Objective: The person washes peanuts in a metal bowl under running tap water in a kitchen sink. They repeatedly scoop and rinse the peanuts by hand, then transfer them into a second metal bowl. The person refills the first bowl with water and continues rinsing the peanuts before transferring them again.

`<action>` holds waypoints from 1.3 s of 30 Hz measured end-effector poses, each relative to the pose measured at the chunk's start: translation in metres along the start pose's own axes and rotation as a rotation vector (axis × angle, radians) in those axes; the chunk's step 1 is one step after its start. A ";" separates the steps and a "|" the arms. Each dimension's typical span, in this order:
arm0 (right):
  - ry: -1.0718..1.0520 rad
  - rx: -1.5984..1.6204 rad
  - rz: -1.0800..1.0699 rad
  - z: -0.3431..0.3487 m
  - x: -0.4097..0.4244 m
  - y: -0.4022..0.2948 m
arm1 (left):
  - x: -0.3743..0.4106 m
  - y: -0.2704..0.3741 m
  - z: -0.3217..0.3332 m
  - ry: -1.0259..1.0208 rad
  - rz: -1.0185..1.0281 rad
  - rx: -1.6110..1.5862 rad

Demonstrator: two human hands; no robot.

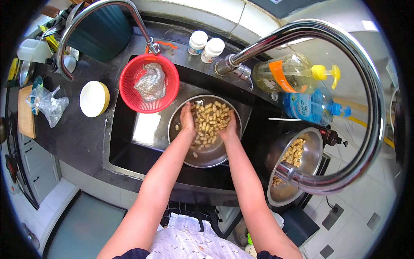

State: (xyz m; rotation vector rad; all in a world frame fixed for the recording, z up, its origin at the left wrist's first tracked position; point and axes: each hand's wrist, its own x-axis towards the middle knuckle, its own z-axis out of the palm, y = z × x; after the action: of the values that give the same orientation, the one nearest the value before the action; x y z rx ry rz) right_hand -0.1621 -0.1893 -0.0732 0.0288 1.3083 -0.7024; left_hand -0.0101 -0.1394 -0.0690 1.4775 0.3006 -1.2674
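Observation:
In the sink, a wide stainless steel basin [213, 163] holds water and many unshelled peanuts [207, 123]. My left hand [187, 120] dips in at the basin's left side, its palm turned toward the peanuts. Opposite it, my right hand [229, 125] cups the peanuts from the right. The nuts gather between both hands, and a few float apart near the left wall. Fingertips of both hands are partly hidden by water and nuts. A second steel bowl [316, 145] with more peanuts stands tilted in view at the right.
A red plastic colander [124, 94] with a silvery mesh [152, 82] sits over the sink's upper left. The chrome faucet [375, 97] arches over the right side. Two white bottles [198, 42], pump bottles [284, 74] and a cream bowl [93, 99] stand around the sink [124, 174].

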 end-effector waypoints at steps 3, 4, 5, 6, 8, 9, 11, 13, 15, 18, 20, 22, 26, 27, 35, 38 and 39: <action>0.065 -0.086 -0.069 0.022 0.006 0.011 | 0.010 -0.001 0.007 -0.122 -0.001 0.110; 0.129 -0.127 -0.098 0.029 0.001 0.011 | -0.002 0.002 0.020 -0.080 -0.008 0.146; 0.030 -0.065 -0.089 0.021 0.015 0.017 | -0.003 0.000 0.028 -0.166 -0.028 0.009; 0.014 -0.088 -0.109 0.032 0.010 0.024 | 0.008 -0.010 0.024 -0.170 -0.004 -0.004; -0.025 -0.120 -0.158 0.049 -0.003 0.035 | 0.020 -0.023 0.018 -0.177 -0.007 -0.017; 0.013 -0.173 -0.187 0.051 -0.010 0.037 | 0.016 -0.025 0.018 -0.163 0.029 0.018; 0.042 -0.271 -0.289 0.049 -0.018 0.046 | 0.003 -0.030 0.014 -0.135 0.103 0.089; -0.029 -0.281 -0.362 0.049 -0.038 0.047 | -0.016 -0.028 0.010 -0.146 0.148 0.080; -0.005 -0.248 -0.430 0.043 -0.059 0.052 | -0.066 -0.008 0.015 -0.129 0.107 0.049; 0.014 -0.303 -0.595 0.050 -0.100 0.062 | -0.108 0.003 0.004 -0.108 0.242 0.031; 0.064 -0.467 -0.710 0.048 -0.116 0.070 | -0.116 -0.007 -0.006 -0.079 0.240 0.009; 0.094 -0.454 -0.628 0.031 -0.106 0.086 | -0.122 -0.017 -0.015 -0.035 0.184 -0.003; 0.055 -0.392 -0.656 0.031 -0.139 0.084 | -0.152 -0.010 -0.016 -0.089 0.242 0.005; 0.027 -0.358 -0.718 0.037 -0.163 0.072 | -0.177 0.006 -0.007 -0.112 0.287 0.017; 0.014 -0.085 -1.156 -0.003 -0.320 -0.066 | -0.331 0.031 0.097 -0.682 0.520 0.254; -0.022 0.088 -1.109 -0.067 -0.323 -0.108 | -0.338 -0.003 0.143 -1.054 0.348 0.204; -0.044 0.068 -1.075 -0.092 -0.316 -0.120 | -0.341 -0.009 0.156 -1.122 0.196 0.186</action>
State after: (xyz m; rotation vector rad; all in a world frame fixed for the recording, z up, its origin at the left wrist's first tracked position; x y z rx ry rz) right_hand -0.3270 -0.1037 0.2237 -0.6748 1.2006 -1.6367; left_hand -0.2336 -0.1171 0.2318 0.7176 -0.6978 -1.7715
